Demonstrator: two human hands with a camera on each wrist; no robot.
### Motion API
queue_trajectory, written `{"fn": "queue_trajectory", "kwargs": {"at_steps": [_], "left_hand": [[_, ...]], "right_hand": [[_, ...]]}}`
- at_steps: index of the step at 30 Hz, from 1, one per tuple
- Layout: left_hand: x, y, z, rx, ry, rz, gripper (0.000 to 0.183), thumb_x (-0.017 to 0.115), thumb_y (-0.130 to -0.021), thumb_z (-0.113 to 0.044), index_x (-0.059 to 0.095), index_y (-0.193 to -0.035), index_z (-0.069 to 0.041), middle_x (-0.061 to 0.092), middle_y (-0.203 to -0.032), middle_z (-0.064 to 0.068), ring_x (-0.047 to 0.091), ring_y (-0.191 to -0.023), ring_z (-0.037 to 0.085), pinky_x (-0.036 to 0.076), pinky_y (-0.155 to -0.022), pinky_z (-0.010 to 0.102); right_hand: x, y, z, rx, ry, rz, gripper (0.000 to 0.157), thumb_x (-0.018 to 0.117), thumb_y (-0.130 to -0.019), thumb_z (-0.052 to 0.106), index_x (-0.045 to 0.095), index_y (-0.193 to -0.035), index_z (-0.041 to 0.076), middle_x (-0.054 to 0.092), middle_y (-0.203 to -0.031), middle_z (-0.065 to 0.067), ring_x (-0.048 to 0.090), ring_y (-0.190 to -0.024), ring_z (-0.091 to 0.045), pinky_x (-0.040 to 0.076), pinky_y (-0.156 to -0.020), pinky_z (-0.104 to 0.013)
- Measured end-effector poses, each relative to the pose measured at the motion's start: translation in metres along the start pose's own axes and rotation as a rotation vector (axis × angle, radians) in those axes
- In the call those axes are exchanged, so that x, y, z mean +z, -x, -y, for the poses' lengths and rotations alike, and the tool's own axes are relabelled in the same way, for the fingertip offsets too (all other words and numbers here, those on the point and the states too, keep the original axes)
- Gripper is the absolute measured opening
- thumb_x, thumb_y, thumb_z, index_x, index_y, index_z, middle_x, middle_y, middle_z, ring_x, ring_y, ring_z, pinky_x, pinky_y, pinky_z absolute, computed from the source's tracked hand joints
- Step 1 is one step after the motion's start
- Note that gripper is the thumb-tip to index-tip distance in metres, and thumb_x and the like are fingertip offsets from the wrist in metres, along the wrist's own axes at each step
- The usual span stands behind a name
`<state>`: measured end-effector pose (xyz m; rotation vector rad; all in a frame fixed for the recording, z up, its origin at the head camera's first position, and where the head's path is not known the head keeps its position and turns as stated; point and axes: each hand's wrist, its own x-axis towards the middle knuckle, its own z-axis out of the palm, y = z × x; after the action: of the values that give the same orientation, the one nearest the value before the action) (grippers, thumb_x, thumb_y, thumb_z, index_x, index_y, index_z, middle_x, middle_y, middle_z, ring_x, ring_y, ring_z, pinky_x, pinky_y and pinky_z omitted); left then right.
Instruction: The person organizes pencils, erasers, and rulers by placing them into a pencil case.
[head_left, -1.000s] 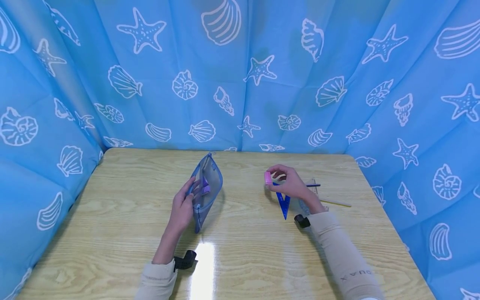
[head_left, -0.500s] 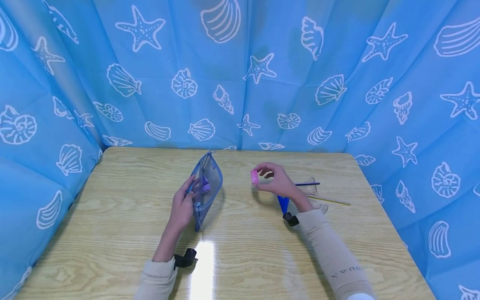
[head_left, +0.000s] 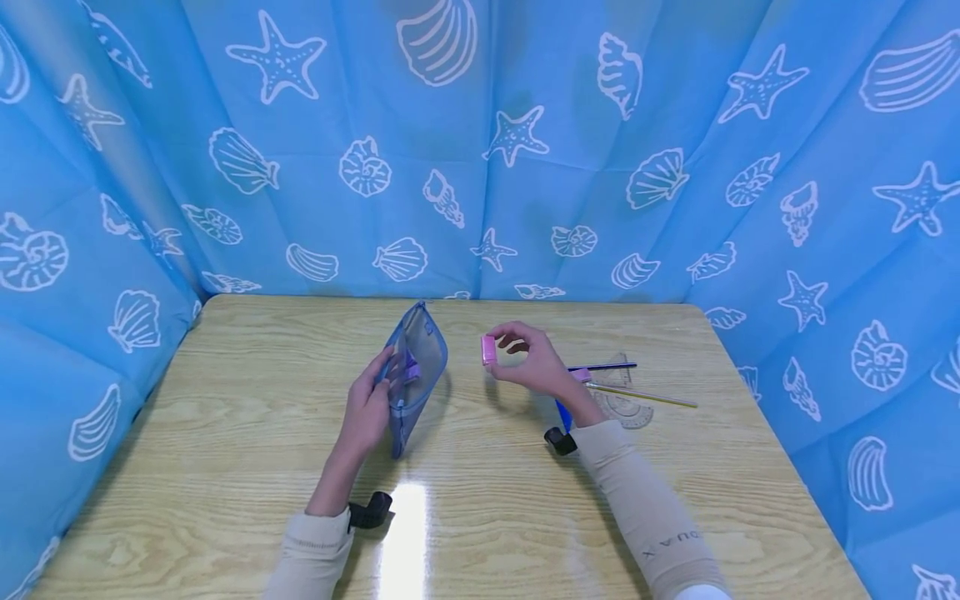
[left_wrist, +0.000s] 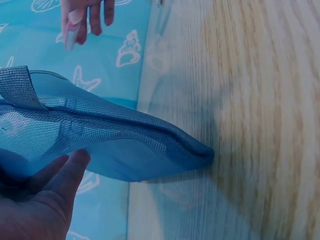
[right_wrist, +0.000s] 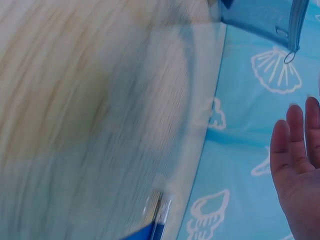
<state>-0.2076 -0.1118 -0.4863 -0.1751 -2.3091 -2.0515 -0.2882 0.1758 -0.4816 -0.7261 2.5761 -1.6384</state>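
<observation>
A blue mesh zip pouch (head_left: 429, 354) stands tilted over the table, its mouth gaping. My left hand (head_left: 364, 415) grips its near side, thumb on the outer face; some fingers show through the mesh. Inside the pouch lies a small purple thing (head_left: 412, 370), too small to identify. To the right, my right hand (head_left: 534, 363) pinches a small pink block (head_left: 489, 350) between thumb and fingertips above the table, apart from the pouch. Its other fingers look fairly straight in the right wrist view, where the block is hidden.
Right of my right forearm lie a yellow pencil (head_left: 652, 397), a dark pencil or pen (head_left: 611, 366), a clear protractor (head_left: 633, 413), and another pink piece (head_left: 581, 376). A blue set square (head_left: 563, 416) is mostly covered by that arm. A blue shell-print curtain (head_left: 450, 150) borders the wooden table (head_left: 247, 433).
My right hand has moved left with the pink block, closer to the pouch, uncovering the second pink piece and the protractor. My left hand and the pouch have stayed nearly still.
</observation>
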Motion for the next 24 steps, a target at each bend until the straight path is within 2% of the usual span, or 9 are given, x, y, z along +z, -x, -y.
{"fn": "queue_trajectory", "kwargs": {"at_steps": [7,15,20,24], "left_hand": [[0.001,-0.002,0.002,0.027,0.003,-0.006,0.056,0.025,-0.102,0.002,0.028,-0.158,0.002,0.040,-0.157,0.026,0.044,-0.141,0.045,0.042,-0.116,0.047],[0.002,-0.002,0.001,0.001,-0.032,-0.005,0.056,0.026,-0.103,-0.001,0.029,-0.159,-0.002,0.040,-0.158,0.022,0.041,-0.144,0.040,0.041,-0.118,0.046],[0.003,-0.001,0.000,-0.002,-0.051,0.005,0.057,0.026,-0.103,-0.002,0.027,-0.160,-0.002,0.040,-0.159,0.021,0.038,-0.146,0.039,0.040,-0.119,0.047],[0.003,-0.001,0.001,0.001,-0.072,0.002,0.056,0.027,-0.103,-0.003,0.027,-0.159,-0.002,0.040,-0.159,0.020,0.037,-0.147,0.038,0.040,-0.118,0.048]], "right_hand": [[0.012,-0.008,0.010,-0.029,-0.038,-0.006,0.047,0.083,-0.079,0.006,0.067,-0.123,0.009,0.065,-0.119,-0.011,0.060,-0.109,-0.044,0.054,-0.096,-0.058],[0.025,-0.014,0.020,-0.055,-0.072,0.001,0.047,0.083,-0.080,0.008,0.067,-0.123,0.006,0.065,-0.121,-0.014,0.058,-0.110,-0.050,0.051,-0.097,-0.066],[0.031,-0.014,0.026,-0.065,-0.070,0.013,0.045,0.083,-0.079,0.007,0.068,-0.121,0.009,0.065,-0.119,-0.009,0.058,-0.109,-0.048,0.051,-0.096,-0.066],[0.037,-0.016,0.030,-0.075,-0.047,0.024,0.044,0.083,-0.079,0.009,0.069,-0.121,0.011,0.064,-0.121,-0.007,0.059,-0.109,-0.041,0.051,-0.095,-0.066]]}}
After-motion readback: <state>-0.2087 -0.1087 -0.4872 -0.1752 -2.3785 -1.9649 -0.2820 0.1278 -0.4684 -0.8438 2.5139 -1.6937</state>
